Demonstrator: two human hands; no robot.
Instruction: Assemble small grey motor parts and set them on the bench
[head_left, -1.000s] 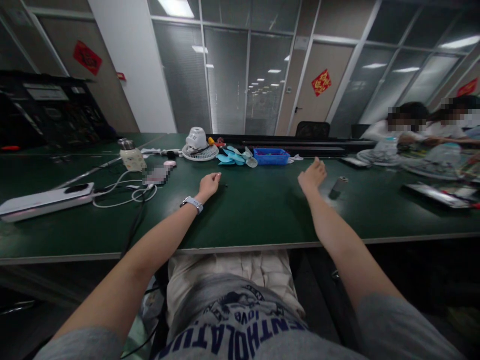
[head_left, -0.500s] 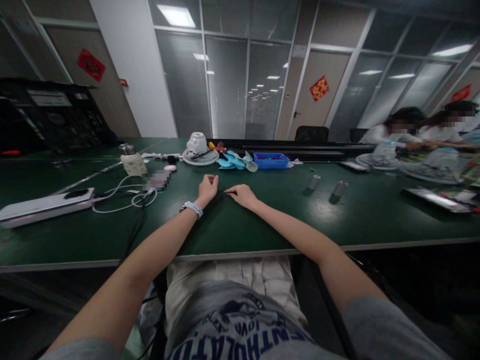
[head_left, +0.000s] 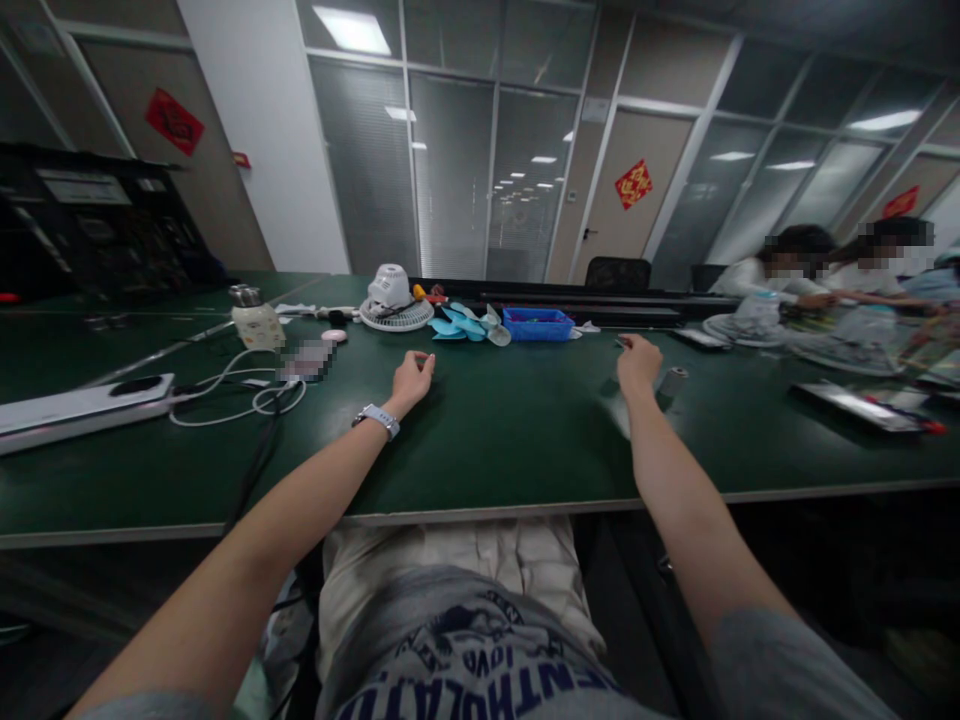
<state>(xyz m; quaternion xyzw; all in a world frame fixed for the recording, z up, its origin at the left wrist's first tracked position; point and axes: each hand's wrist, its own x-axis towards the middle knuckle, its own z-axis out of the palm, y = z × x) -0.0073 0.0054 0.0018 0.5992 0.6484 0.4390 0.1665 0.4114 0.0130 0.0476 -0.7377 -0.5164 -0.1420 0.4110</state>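
My left hand (head_left: 413, 380) rests above the green table, its fingers curled and thumb and fingertips close together. Anything between them is too small to make out. Farther right, my right hand (head_left: 640, 364) reaches forward with its fingers closed at a tiny slim piece near the fingertips. I cannot tell whether that piece is gripped or only touched. Just right of this hand stands a grey metal cylinder (head_left: 673, 384). A second cylinder, seen earlier, is hidden behind the right hand.
At the back are a white fan housing (head_left: 389, 290), light-blue fan blades (head_left: 466, 323) and a blue basket (head_left: 537, 324). To the left are a cream bottle (head_left: 256, 322), a white power strip (head_left: 86, 408) and cables. People work on the far right beside a tablet-like device (head_left: 855, 407).
My right hand has moved from beside the left hand to the right and forward, reaching the tiny piece and covering one cylinder. My left hand has hardly moved.
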